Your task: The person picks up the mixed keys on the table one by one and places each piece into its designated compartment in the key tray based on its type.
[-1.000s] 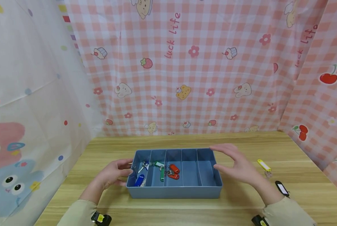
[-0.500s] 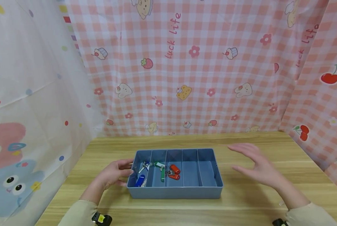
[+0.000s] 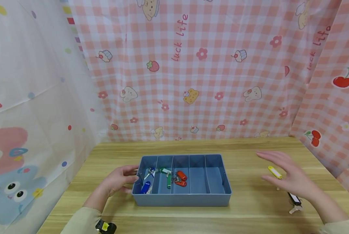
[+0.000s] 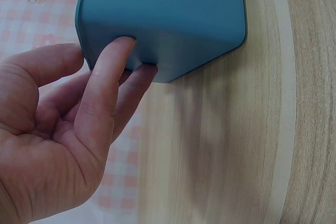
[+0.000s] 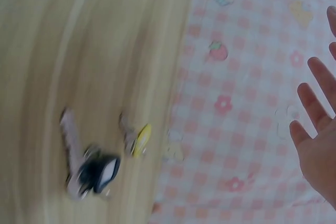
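Note:
A blue-grey plastic box (image 3: 183, 200) with upright dividers rests on the wooden table. My left hand (image 3: 118, 180) is at its left end; in the left wrist view its fingertips (image 4: 118, 51) touch the outer end wall. Blue key tags (image 3: 145, 187) with keys lie in the leftmost compartment, green key tags (image 3: 168, 180) in the second, red key tags (image 3: 181, 175) in the third. To the right of the box my right hand (image 3: 294, 177) hovers empty, fingers spread. Near it on the table are a yellow key tag (image 3: 275, 172) and a black key tag (image 3: 295, 198) with a key.
Two compartments at the box's right end show bare floors. Behind the wooden table (image 3: 192, 219) hangs a pink checked cloth (image 3: 209, 78). A pale printed cloth (image 3: 45, 123) closes off the left side.
My right hand has left the box's right end and moved rightward, now partly over the yellow and black key tags. My left hand stays at the box, which keeps its place.

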Motion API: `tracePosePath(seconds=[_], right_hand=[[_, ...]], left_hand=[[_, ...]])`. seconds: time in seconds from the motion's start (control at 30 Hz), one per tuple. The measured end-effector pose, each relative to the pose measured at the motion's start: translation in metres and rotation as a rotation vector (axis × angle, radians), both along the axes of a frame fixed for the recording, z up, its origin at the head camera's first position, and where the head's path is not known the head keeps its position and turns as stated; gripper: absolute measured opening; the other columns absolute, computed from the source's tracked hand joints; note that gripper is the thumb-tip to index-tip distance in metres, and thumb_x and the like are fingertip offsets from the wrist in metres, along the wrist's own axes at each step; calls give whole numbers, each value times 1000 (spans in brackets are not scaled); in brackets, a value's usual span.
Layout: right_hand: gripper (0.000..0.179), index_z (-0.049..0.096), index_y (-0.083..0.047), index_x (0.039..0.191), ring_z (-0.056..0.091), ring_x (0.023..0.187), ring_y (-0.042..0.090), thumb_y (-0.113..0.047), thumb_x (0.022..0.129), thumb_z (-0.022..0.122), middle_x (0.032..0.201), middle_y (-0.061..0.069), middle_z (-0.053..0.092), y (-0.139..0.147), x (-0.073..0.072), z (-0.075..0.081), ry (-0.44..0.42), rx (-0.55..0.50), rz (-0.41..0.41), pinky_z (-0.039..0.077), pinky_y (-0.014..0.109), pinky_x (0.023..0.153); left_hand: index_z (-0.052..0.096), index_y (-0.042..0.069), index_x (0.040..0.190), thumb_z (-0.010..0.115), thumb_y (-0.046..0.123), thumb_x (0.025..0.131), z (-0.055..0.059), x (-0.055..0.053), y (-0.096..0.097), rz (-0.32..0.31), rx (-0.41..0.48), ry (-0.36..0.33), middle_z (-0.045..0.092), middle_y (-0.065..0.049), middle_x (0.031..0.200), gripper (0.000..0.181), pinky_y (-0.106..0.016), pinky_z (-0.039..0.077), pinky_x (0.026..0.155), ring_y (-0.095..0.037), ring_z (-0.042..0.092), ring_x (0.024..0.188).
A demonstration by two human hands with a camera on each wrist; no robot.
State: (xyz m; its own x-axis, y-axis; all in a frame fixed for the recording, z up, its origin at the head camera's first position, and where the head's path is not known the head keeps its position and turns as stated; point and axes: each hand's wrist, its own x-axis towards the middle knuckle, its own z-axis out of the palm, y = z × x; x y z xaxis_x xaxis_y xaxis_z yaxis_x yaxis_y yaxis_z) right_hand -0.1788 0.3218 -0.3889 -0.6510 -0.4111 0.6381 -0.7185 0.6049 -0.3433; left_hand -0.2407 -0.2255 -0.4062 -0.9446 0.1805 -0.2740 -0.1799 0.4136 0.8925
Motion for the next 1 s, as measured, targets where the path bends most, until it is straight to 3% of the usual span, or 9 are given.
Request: tracePosePath(seconds=[0.1, 0.33, 0.53, 0.83, 1.0], right_hand=[[83, 58, -8, 137, 39, 129, 3, 5, 61, 88, 137, 5, 58, 10, 4, -3, -9, 7, -13, 23, 14, 102], [83, 58, -9, 138, 38, 127, -2, 7, 63, 87, 139, -9, 54, 32, 13, -8, -50, 20, -70, 24, 10, 99], [86, 58, -8, 137, 40, 125, -3, 9, 59, 88, 138, -10, 54, 50, 14, -20, -65, -1, -97, 25, 8, 95], [89, 54, -2, 140, 35, 129, -6, 9, 59, 88, 144, -15, 48, 76, 15, -34, -69, 56, -82, 24, 6, 96], [88, 57, 1, 135, 38, 128, -7, 8, 53, 90, 140, -15, 51, 87, 16, -43, -44, 77, -48, 26, 7, 97]], left_hand=[[46, 0, 146, 65, 3, 93, 0, 0, 0, 0, -3, 1, 51, -29, 138, 56, -44, 60, 68, -30, 64, 100], [45, -1, 146, 65, 3, 93, 0, -1, -1, -14, -1, 6, 51, -29, 138, 56, -44, 60, 67, -30, 64, 101], [45, -1, 146, 65, 3, 93, 0, -1, -1, -17, -1, 6, 51, -29, 138, 57, -43, 60, 67, -31, 63, 101], [46, 0, 146, 66, 3, 93, 0, -1, 0, -11, -8, 3, 51, -29, 138, 56, -43, 60, 67, -30, 64, 101], [46, 0, 146, 65, 3, 93, 0, 0, -1, -13, -1, 3, 51, -29, 138, 56, -44, 60, 67, -30, 64, 100]])
